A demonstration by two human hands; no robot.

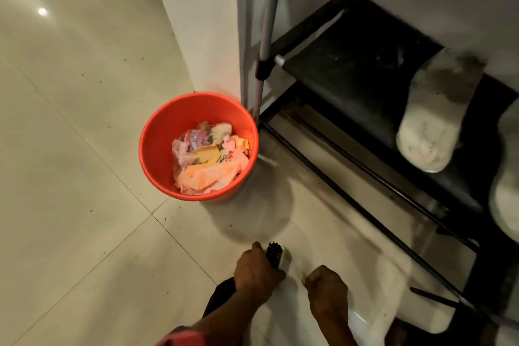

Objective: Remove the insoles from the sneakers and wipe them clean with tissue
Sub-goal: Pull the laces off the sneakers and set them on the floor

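White dirty fabric sneakers sat along the black metal shoe rack's shelf, right end, insoles hidden. Left hand gripped a dark-bristled white brush, probably for scrubbing; right hand curled, contents unclear.

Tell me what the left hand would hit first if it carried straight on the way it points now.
Likely the shoe rack's bottom black rail, past bare floor. The left hand, gripping a brush, points up-right; the orange bucket sits left of that line. Depth unclear.
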